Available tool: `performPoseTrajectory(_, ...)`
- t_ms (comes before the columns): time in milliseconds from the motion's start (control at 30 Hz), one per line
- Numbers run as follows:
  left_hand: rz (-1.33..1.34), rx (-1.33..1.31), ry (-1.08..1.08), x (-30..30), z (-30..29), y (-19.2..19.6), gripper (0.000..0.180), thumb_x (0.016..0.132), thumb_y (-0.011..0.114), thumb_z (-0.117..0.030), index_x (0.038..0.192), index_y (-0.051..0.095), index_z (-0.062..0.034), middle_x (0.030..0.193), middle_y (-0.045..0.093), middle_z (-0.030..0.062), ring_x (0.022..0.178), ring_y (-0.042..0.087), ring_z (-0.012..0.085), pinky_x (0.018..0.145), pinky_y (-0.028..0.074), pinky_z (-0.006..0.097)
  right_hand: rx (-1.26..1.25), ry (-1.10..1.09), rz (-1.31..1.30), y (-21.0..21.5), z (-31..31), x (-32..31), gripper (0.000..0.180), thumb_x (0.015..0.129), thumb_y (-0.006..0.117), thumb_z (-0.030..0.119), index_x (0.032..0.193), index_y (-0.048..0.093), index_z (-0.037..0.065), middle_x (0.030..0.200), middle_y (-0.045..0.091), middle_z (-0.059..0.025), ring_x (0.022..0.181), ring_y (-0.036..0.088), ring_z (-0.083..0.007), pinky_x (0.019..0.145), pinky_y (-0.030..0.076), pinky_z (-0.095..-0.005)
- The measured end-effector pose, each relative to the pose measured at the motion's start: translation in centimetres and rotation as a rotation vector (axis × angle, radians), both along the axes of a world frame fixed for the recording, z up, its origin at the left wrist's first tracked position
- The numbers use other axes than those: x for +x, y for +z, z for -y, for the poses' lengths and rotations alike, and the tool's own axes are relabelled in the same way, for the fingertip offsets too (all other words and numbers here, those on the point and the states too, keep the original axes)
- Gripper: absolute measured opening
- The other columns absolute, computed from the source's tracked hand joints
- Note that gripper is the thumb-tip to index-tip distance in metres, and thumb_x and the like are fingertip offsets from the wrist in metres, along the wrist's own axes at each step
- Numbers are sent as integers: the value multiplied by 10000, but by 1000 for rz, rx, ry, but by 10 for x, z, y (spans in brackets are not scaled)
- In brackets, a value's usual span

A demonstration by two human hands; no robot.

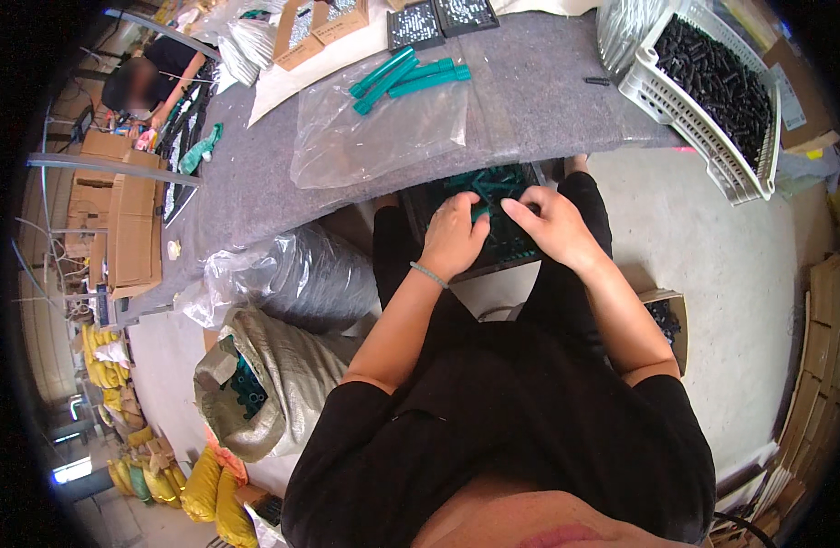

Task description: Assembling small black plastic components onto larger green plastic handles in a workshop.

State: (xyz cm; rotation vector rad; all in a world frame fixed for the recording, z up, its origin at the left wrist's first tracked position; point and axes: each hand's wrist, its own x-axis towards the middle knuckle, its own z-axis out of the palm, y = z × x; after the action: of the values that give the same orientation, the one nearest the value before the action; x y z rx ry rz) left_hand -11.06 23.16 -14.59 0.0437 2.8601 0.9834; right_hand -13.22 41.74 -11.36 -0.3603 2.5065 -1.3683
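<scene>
Over the lap tray [511, 239] | left hand [454, 235] curled on green piece [479, 213] | right hand [554, 222] fingers bent (grip unclear)

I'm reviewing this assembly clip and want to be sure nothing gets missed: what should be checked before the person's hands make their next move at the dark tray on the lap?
1. Left hand on the dark grid tray: ok.
2. Right hand on the tray too: ok.
3. Small green plastic piece between the hands, grip by fingers: cannot tell.
4. Green plastic tubes lying on the grey felt table: ok.
5. White slotted basket of black parts resting on the table edge: ok, though it overhangs.
</scene>
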Motion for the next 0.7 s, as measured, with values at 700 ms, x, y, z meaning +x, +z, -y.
performPoseTrajectory(700,-150,325,-183,-79,16,89,233,802,588,-196,965,556,-33,884,602,105,864,589,270,735,472,396,-809,-62,176,30,-27,-4,274,914,565,219,1091,589,10,804,553,17,672,517,-59,664,459,-216)
